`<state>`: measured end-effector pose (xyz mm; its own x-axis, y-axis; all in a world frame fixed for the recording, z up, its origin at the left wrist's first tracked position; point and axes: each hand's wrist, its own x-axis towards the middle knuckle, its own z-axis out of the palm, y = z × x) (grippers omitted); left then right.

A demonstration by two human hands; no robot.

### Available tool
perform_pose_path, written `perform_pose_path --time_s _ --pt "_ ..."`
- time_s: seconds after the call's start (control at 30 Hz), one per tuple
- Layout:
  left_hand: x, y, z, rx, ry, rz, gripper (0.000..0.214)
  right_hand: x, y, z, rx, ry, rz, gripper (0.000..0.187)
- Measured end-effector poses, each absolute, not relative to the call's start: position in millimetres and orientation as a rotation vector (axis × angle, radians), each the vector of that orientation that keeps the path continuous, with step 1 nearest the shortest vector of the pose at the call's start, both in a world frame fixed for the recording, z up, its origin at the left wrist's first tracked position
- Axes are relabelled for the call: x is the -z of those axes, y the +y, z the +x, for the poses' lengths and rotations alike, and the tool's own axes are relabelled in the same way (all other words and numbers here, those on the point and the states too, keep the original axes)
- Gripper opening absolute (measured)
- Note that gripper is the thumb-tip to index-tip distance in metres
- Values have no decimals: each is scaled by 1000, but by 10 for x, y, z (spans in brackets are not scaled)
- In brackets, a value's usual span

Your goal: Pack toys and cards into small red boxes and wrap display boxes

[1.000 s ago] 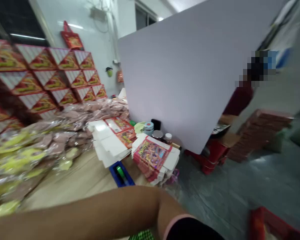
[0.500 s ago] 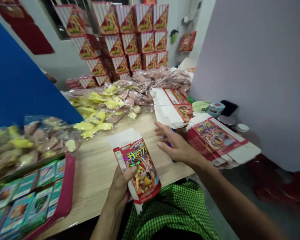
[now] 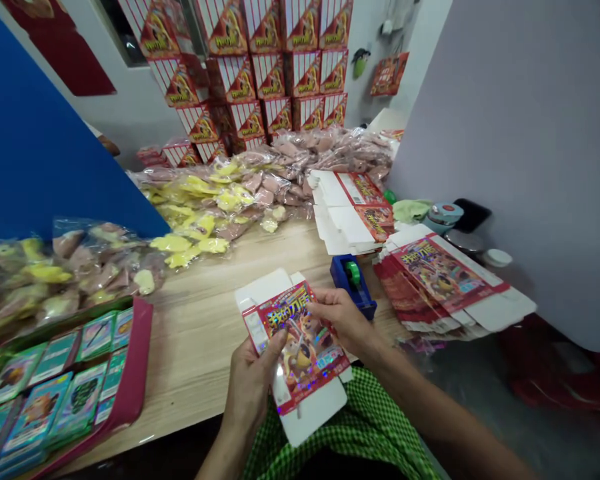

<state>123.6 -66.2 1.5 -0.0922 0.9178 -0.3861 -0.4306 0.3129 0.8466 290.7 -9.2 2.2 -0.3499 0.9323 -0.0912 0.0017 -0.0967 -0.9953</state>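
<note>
Both hands hold one flat, unfolded red carton (image 3: 300,347) with a cartoon print and white flaps, just above the near edge of the wooden table (image 3: 205,333). My left hand (image 3: 253,387) grips its left side with the thumb on the printed face. My right hand (image 3: 343,320) pinches its upper right edge. A stack of the same flat cartons (image 3: 445,280) lies to the right, and a blue tape dispenser (image 3: 353,283) with a green roll stands just beyond my right hand.
A pink tray of teal card packs (image 3: 65,387) sits at the left. Bags of yellow and pink items (image 3: 220,193) cover the far table. Another stack of flat cartons (image 3: 353,210) lies behind the dispenser. Red boxes (image 3: 260,73) are stacked by the wall. A grey panel (image 3: 525,133) stands at right, a blue one (image 3: 40,153) at left.
The view swung from the right side of the room down onto the table. My right hand came back from the stack onto the carton, which now lies flatter and opened out in both hands.
</note>
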Motion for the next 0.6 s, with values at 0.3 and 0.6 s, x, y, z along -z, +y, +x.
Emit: perform_pose_path --time_s 0.3,0.6 --pt "38 -579 857 -1460 1428 462 77 -280 142 3158 -92 -2079 -1980 55" --pt "113 -660 1057 -1204 1347 429 90 -298 651 3129 -38 -2085 -2214 51"
